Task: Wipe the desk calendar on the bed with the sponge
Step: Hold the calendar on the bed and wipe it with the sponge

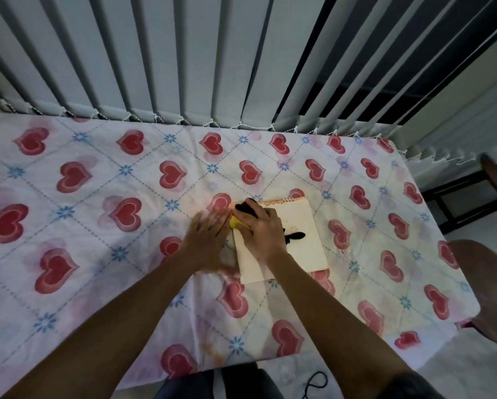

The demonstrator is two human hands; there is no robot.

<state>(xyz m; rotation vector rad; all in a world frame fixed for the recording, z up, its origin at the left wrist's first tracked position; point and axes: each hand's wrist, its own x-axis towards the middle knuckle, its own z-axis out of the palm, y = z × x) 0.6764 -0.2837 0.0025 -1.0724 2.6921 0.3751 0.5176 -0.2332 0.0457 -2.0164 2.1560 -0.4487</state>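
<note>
A cream desk calendar with a spiral binding along its far edge lies flat on the bed. It carries a dark smear near its middle. My right hand presses a yellow sponge with a dark scrubbing side onto the calendar's upper left corner. My left hand lies flat, fingers spread and blurred, on the sheet at the calendar's left edge.
The bed sheet is white with red hearts and blue flowers. Vertical blinds hang along the far side. A brown round seat stands by the bed's right edge. A black cord lies on the floor near me.
</note>
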